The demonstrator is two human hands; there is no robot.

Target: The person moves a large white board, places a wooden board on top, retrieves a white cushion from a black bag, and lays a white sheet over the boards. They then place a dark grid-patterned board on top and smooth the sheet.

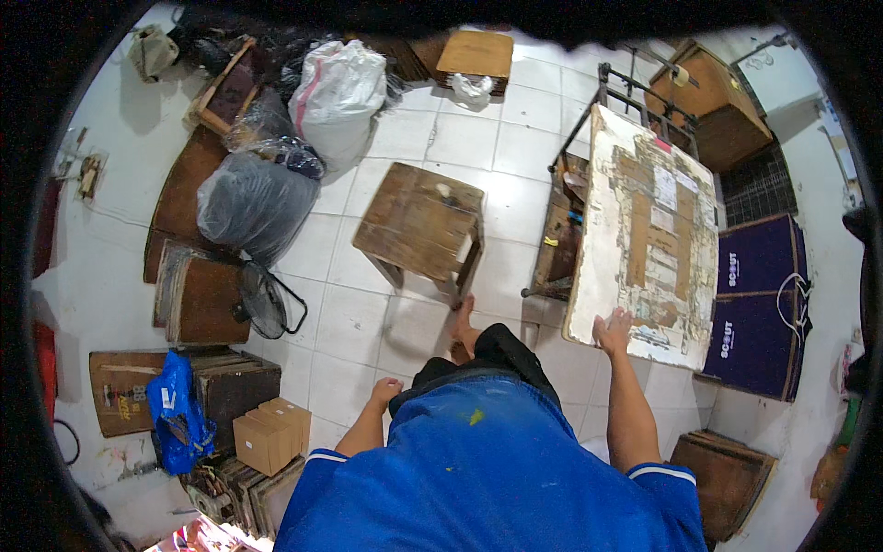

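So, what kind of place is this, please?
Probably a small workshop or storeroom. The right hand rests on the edge of a worn, paint-stained worktable; a rough wooden stool stands on the tiled floor, with full plastic sacks and cardboard boxes along the side.

The worktable's (644,230) legs are hidden beneath its top; the left hand's (384,394) fingers are too small to tell.

Right hand (613,329) flat, left hand (385,393) seemingly loose

The right hand (613,331) rests on the bench's (653,230) near edge; the wooden stool (421,225) stands left of it, sacks (276,166) farther left.
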